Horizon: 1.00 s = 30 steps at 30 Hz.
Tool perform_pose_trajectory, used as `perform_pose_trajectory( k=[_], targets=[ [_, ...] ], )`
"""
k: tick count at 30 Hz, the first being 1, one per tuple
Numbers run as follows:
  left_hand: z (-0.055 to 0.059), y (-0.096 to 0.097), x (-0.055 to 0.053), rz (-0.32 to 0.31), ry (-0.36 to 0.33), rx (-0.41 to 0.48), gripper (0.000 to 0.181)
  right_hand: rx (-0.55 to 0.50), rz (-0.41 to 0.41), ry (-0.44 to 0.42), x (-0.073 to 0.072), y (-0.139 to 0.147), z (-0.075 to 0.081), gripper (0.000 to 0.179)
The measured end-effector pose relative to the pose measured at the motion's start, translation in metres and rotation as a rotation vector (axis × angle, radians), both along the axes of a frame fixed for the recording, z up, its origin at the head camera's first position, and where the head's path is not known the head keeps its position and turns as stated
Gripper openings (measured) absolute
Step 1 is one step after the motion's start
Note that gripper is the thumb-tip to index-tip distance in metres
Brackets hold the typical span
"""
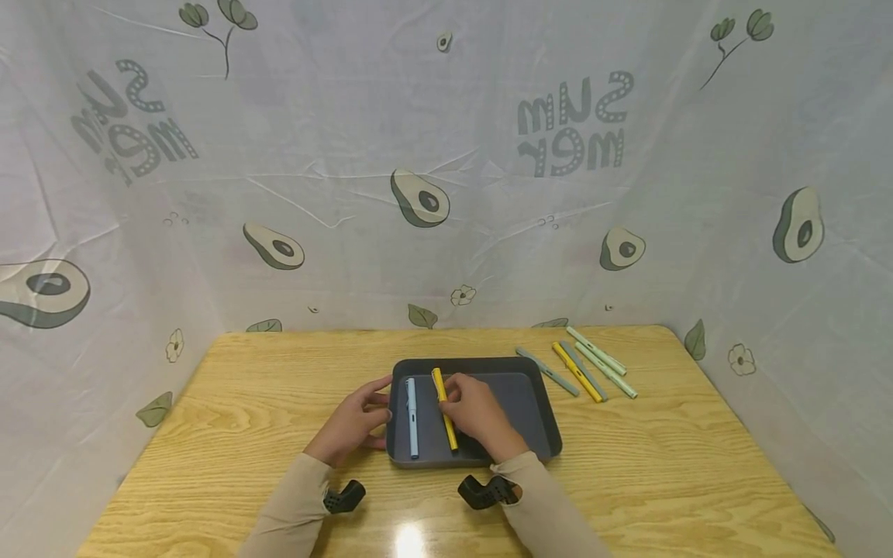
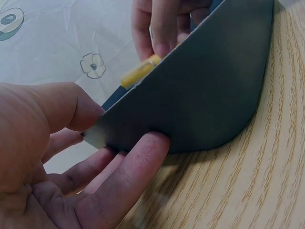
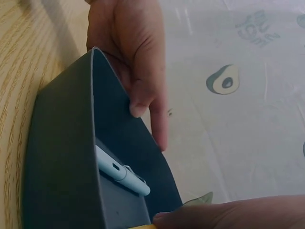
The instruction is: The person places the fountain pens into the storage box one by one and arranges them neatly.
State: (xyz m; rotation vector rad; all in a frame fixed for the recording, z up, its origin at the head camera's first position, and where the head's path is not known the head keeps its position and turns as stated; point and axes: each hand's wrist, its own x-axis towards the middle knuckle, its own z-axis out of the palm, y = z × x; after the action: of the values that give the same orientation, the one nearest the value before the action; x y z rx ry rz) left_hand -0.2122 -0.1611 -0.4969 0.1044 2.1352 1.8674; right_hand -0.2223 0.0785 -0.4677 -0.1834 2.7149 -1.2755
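A dark grey rectangular tray [image 1: 519,399] sits on the wooden table. My left hand [image 1: 356,422] grips its left side, thumb at the rim and fingers against the outer wall [image 2: 190,100]. Inside, near that side, lies a light blue pen [image 1: 412,418] with its clip toward the far end. My right hand [image 1: 477,407] reaches over the tray and pinches a yellow pen [image 1: 449,434] between thumb and fingers. This pen lies roughly parallel to the blue one, slightly slanted. Only a sliver of it shows in the right wrist view.
Right of the tray, several loose pens lie slanted on the table [image 1: 698,465]: a grey-blue pen [image 1: 547,372], another yellow pen [image 1: 575,370] close beside a second grey-blue one, and two pale green pens [image 1: 596,350]. A printed white curtain [image 1: 335,155] surrounds the table's back and sides.
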Motion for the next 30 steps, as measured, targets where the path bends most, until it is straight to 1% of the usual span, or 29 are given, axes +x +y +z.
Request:
perform_pose_trajectory(
  k=[3,15,18,24,30],
  targets=[
    [0.000,0.000,0.000,-0.001,0.000,0.002,0.069,0.001,0.024,-0.026,-0.001,-0.003,-0.001,0.031],
    [0.001,-0.001,0.000,-0.015,-0.014,0.004,0.068,0.074,0.088,-0.043,-0.006,-0.018,-0.004,0.029],
    [0.002,-0.001,0.000,-0.015,-0.016,-0.002,0.068,0.084,0.083,-0.069,-0.007,-0.021,-0.003,0.029],
    [0.003,0.000,0.000,-0.011,-0.011,-0.001,0.068,0.086,0.035,-0.126,-0.006,-0.027,-0.002,0.029],
    [0.004,0.000,0.000,-0.017,-0.018,0.027,0.068,0.101,0.023,-0.107,-0.005,-0.034,-0.004,0.037]
  ],
)
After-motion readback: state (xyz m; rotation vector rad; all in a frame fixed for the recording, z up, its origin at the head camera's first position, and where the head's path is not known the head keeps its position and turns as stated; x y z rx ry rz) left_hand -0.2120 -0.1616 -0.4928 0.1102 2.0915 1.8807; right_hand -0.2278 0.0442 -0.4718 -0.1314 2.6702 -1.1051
